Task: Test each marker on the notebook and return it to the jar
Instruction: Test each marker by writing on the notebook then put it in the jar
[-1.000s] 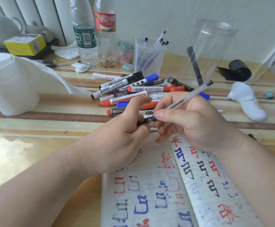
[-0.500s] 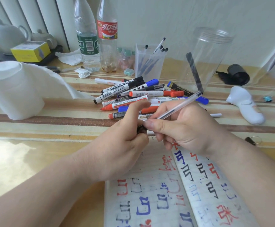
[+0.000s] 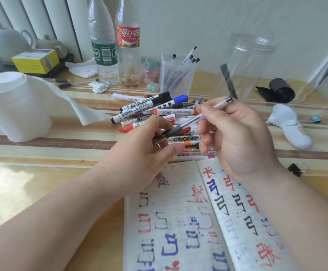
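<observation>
Lift noted since a second ago: your right hand (image 3: 237,141), fingers (image 3: 206,111) clamped on the clear pen (image 3: 216,104), and left hand (image 3: 139,159), fingers pinching its black cap (image 3: 157,138) at the tip, now hover over the marker pile (image 3: 151,106), off the notebook (image 3: 178,222), so return to the jar (image 3: 257,75) looks next.

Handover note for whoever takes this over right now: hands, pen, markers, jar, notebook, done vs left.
Right hand grips a clear pen by its barrel.
Left hand: fingers pinch a small black piece at the pen's tip end, apparently its cap; on or off, cannot tell.
Marker pile lies on the table between notebook and jar.
The jar stands upright, a dark strip seemingly inside.
The notebook lies open, already carrying red, blue and black test marks.
Left: test this pen, jar it, then work through the pile.
</observation>
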